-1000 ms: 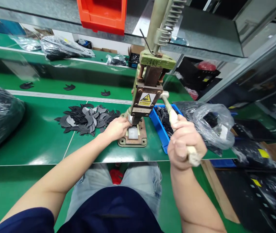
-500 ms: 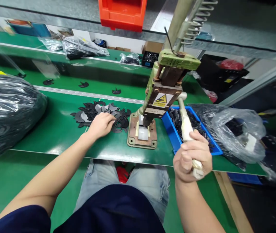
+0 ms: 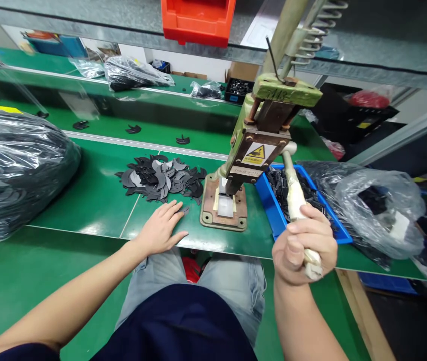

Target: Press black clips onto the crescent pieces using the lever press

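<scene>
My left hand [image 3: 164, 225] rests near the table's front edge, fingers stretched out and thumb apart. Its fingertips touch a small dark curved piece [image 3: 184, 210], partly hidden under them. Just beyond lies a pile of black and grey curved plastic pieces [image 3: 163, 178]. To the right stands a green hand press [image 3: 253, 150] with a brown base plate [image 3: 208, 203] and a pale metal block [image 3: 225, 205] beneath its ram. My right hand [image 3: 305, 245] is closed around the press's tape-wrapped lever [image 3: 295, 193], which points down toward me.
A blue bin [image 3: 273, 205] of black parts sits right of the press, beside an opened clear bag [image 3: 382, 210]. A large bag of black pieces [image 3: 18, 170] fills the left. Single pieces lie on the strip behind [image 3: 134, 129]. An orange bin [image 3: 198, 25] is on the shelf above.
My left hand has come off the pile toward the table's front edge, and its fingers have spread, with a dark piece at the fingertips. My right hand stays on the lever. The view has shifted slightly.
</scene>
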A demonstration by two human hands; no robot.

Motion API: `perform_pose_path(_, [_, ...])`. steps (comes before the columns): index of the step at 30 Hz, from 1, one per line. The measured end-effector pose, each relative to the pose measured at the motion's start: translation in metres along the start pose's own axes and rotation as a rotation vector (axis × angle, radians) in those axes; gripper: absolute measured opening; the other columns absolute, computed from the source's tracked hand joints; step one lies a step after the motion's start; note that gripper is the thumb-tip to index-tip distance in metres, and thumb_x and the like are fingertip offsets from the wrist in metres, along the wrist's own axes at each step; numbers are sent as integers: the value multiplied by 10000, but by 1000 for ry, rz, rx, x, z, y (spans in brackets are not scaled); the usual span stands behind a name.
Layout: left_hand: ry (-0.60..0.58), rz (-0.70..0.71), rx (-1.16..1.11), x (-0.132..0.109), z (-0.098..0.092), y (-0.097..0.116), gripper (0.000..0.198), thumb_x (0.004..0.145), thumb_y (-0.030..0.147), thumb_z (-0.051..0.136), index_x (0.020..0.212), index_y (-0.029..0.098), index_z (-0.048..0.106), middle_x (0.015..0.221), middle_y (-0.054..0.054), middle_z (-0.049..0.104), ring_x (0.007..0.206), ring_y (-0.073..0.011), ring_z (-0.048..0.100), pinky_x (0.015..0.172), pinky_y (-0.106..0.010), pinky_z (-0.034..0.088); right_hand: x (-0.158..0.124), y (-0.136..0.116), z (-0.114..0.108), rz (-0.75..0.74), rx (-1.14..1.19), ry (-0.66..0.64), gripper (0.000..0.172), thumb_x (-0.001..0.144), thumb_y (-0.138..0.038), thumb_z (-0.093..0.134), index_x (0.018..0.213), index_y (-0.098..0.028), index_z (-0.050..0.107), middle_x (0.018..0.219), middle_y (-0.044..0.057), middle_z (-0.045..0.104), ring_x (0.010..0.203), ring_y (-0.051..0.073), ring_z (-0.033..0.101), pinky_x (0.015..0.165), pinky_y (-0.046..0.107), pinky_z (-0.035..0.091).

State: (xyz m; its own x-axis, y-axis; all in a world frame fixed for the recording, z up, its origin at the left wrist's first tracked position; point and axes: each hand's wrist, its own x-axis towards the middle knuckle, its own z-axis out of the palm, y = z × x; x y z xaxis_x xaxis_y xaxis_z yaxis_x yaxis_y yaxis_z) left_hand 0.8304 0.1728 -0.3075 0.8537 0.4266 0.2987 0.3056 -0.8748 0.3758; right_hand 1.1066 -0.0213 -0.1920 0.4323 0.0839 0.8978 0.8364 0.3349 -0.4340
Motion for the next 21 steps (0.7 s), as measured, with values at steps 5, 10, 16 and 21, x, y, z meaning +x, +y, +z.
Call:
perform_pose_path(5, [-76,65,-50,-8,2,6,670,967,528,714,1534,194,589,1582,-195,590,1505,-419,514,1252,-606,400,0,-1,1,-27,24,-26,99,899,-391,672,825,-326,676,676,-3,555,874,271,705,1050,681,548])
perform_pose_path(10, [-133,321,-46,-30,8,26,423,1036,308,649,1451,226,633,1479,-128,690,1426,-332,609,1198,-530,481,-1,4,-4,-51,75,-54,99,918,-355,689,840,-298,665,720,-16,595,928,240,710,1084,628,547])
perform_pose_path(16, [-10,326,-103,-32,0,33,377,1036,111,563,1373,246,665,1318,-85,769,1198,-242,706,995,-406,588,-1,8,-4,-88,78,-54,154,902,-357,696,797,-271,624,728,-31,619,914,227,716,1055,589,561])
perform_pose_path(21, [64,-45,-352,17,-16,27,155,1051,341,617,1091,219,705,991,-62,726,910,-184,723,815,-316,598,-1,8,-2,-84,72,-27,178,897,-364,692,780,-262,603,731,-31,615,943,227,721,1051,579,569])
